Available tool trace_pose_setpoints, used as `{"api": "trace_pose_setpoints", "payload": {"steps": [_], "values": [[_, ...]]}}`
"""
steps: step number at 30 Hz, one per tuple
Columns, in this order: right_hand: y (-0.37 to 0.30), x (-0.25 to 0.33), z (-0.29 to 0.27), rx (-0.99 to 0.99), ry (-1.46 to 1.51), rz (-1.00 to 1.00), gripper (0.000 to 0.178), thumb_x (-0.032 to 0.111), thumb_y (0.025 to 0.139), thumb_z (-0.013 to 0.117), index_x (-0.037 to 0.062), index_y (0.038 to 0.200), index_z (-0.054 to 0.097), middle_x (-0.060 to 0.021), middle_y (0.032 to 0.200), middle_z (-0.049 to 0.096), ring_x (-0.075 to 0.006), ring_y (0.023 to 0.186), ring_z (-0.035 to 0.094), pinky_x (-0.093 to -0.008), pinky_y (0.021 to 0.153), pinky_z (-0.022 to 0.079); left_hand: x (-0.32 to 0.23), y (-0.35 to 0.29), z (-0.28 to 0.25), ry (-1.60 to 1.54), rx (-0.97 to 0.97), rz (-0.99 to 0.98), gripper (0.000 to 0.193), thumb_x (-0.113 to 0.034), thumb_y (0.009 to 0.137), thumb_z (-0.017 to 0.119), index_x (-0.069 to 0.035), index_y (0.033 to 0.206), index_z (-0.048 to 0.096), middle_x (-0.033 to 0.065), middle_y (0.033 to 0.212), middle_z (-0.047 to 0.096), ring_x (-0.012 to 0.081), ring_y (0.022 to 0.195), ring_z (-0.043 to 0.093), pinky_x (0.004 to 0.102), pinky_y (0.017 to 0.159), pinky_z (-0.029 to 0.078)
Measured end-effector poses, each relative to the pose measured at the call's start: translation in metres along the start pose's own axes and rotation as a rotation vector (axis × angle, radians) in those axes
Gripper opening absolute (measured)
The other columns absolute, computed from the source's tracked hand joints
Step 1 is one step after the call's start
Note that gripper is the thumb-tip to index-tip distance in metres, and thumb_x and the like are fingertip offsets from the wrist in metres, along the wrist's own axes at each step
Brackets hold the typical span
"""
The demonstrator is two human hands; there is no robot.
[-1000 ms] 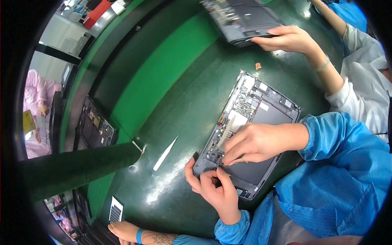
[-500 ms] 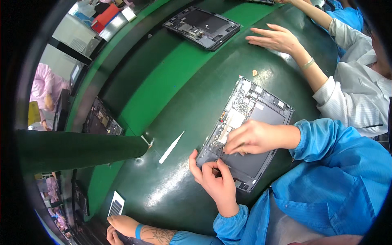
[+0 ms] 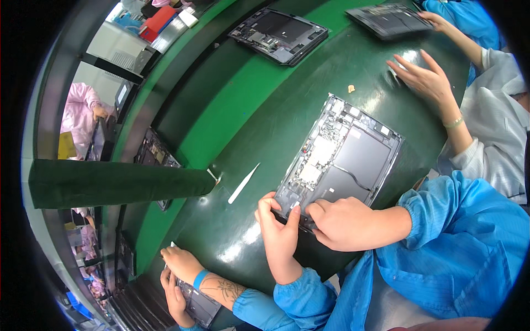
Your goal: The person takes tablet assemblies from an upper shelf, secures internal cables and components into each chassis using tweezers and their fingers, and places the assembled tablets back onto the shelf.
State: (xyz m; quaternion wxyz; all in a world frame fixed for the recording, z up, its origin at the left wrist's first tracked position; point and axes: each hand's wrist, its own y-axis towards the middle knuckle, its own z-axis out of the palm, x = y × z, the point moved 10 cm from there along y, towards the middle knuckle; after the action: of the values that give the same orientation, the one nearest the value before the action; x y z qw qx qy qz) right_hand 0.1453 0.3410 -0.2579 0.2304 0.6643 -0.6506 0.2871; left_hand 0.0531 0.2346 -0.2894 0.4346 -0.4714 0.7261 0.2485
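- Laptop base [image 3: 360, 151] lies uncovered, circuit board [image 3: 319, 159] seated.
- Left hand [image 3: 277, 229] clamps its corner.
- Right hand [image 3: 348, 223] bunched alongside; its grip is hidden, cannot tell.

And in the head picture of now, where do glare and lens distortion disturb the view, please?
Head view: white glare lies on the dark green tabletop, beside the left hand; head view: pale parts inside the opened laptop look nearly washed out; head view: the fisheye lens curves the bright green strip, and the corners are black.
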Motion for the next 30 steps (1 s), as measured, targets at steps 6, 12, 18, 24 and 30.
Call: {"api": "trace_pose_setpoints", "payload": {"steps": [6,12,18,24,30], "values": [[-0.018,0.017,0.011,-0.072,-0.211,-0.026,0.027,0.022,0.092,0.067,-0.0038,0.093,0.06,-0.0189,0.085,0.068,-0.0316,0.062,0.072,-0.0428,0.051,0.057,-0.003,0.006,0.009,-0.101,0.106,-0.11,0.049,0.009,0.076,0.08,-0.009,0.101,0.041,0.0108,0.12,0.053,0.0194,0.113,0.049,0.0333,0.101,0.042],[-0.012,0.02,-0.003,-0.111,-0.142,-0.07,0.019,0.016,0.087,0.066,-0.0029,0.087,0.062,-0.0173,0.076,0.069,-0.033,0.063,0.072,-0.0441,0.053,0.057,-0.011,0.01,-0.003,-0.046,0.163,-0.129,0.053,0.007,0.075,0.082,-0.008,0.106,0.042,0.011,0.115,0.054,0.0193,0.102,0.054,0.0335,0.087,0.049],[-0.012,0.013,-0.001,-0.075,-0.15,-0.018,0.019,0.016,0.083,0.067,-0.0021,0.088,0.061,-0.0165,0.078,0.07,-0.0341,0.065,0.072,-0.0452,0.058,0.058,-0.007,0.009,-0.007,-0.05,0.245,-0.129,0.055,0.01,0.074,0.082,-0.01,0.106,0.042,0.0061,0.113,0.051,0.0148,0.101,0.052,0.0301,0.086,0.047],[-0.012,0.018,0.006,0.011,-0.197,-0.035,0.02,0.018,0.083,0.068,-0.0007,0.089,0.064,-0.0144,0.078,0.07,-0.0329,0.066,0.072,-0.0441,0.058,0.058,0.002,0.012,-0.009,0.019,0.261,-0.067,0.054,0.012,0.074,0.081,-0.01,0.105,0.043,0.0051,0.113,0.051,0.0142,0.099,0.053,0.0295,0.083,0.048],[-0.014,0.014,0.006,0.05,-0.201,-0.064,0.022,0.022,0.085,0.07,0.0002,0.089,0.065,-0.0134,0.079,0.069,-0.0328,0.067,0.072,-0.0443,0.057,0.058,0.003,0.013,-0.004,0.024,0.262,-0.074,0.053,0.012,0.075,0.079,-0.011,0.105,0.043,0.0039,0.112,0.052,0.0128,0.097,0.054,0.0287,0.08,0.048]]}}
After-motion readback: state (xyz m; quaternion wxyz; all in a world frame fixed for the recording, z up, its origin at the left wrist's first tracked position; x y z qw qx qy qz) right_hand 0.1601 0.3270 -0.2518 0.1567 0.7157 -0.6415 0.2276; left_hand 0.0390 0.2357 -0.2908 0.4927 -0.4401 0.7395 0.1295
